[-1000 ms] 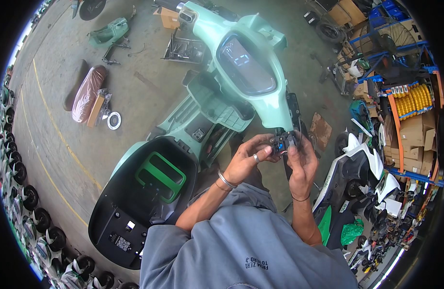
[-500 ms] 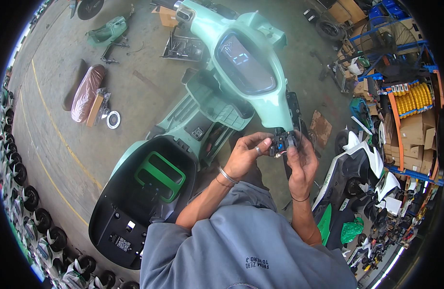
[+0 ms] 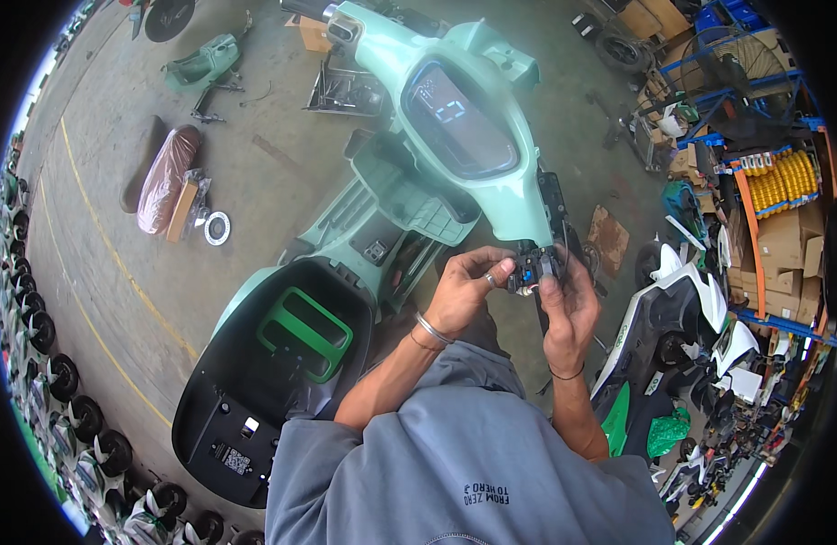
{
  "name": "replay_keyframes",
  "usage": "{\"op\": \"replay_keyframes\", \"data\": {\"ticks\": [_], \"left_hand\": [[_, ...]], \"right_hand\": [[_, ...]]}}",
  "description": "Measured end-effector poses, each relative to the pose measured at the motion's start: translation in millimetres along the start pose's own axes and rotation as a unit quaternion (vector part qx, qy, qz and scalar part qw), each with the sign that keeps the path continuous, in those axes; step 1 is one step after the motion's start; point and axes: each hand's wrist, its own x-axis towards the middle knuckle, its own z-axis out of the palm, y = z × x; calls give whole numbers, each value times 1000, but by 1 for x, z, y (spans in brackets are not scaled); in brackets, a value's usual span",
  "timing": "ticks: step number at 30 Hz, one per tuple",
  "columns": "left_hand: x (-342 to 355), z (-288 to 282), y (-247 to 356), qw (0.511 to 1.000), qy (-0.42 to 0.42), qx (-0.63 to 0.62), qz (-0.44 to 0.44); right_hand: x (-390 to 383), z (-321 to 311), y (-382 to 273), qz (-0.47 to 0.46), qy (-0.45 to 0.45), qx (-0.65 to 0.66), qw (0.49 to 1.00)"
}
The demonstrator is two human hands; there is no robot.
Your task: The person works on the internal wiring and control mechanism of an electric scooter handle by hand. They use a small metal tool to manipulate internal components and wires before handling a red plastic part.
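Handlebar fitting [image 3: 532, 270], small and black, between the fingers of both your hands

You have it at the near end of the mint-green handlebar cover [image 3: 509, 213], just below its tip. A bit of blue shows in its middle. Your left hand [image 3: 464, 291] grasps its left side, thumb and forefinger pinched together on it. Your right hand [image 3: 571, 313] grasps the other side, with the thumb laid along the face; the fingers behind are mostly hidden, so you cannot tell how they are bent.

Above the fitting, a lit display [image 3: 462, 118] is set into the cover. Your left wrist carries a metal bracelet [image 3: 432, 330], your right a thin dark band [image 3: 567, 375]. To your left, the scooter's black storage tub [image 3: 226, 368] gapes upward, with a green frame [image 3: 307, 334] inside.

Farther left, a plastic-wrapped seat [image 3: 168, 186] lies on the floor [image 3: 273, 218], a slim cardboard box [image 3: 181, 212] beside it and a silvery ring [image 3: 217, 228] near that. On your right you have a white scooter [image 3: 654, 304], then a shelf holding yellow ribbed pieces [image 3: 782, 188] above cardboard boxes [image 3: 772, 263].
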Motion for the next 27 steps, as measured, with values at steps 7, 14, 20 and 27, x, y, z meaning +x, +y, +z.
{"op": "replay_keyframes", "data": {"ticks": [7, 14, 20, 27], "left_hand": [[0, 0, -6, 1000, 5, -9, 9], [-1, -5, -4, 999, -32, -35, -14], [-4, -8, -3, 996, -54, -63, -33], [0, -7, -7, 993, -68, -84, -53]], "right_hand": [[0, 0, -3, 10, -1, 18, 1000], [2, -1, -4, 2, -9, 18, 1000], [5, -23, 5, 36, -30, 59, 997], [38, -118, 35, -7, 274, -36, 961]]}}
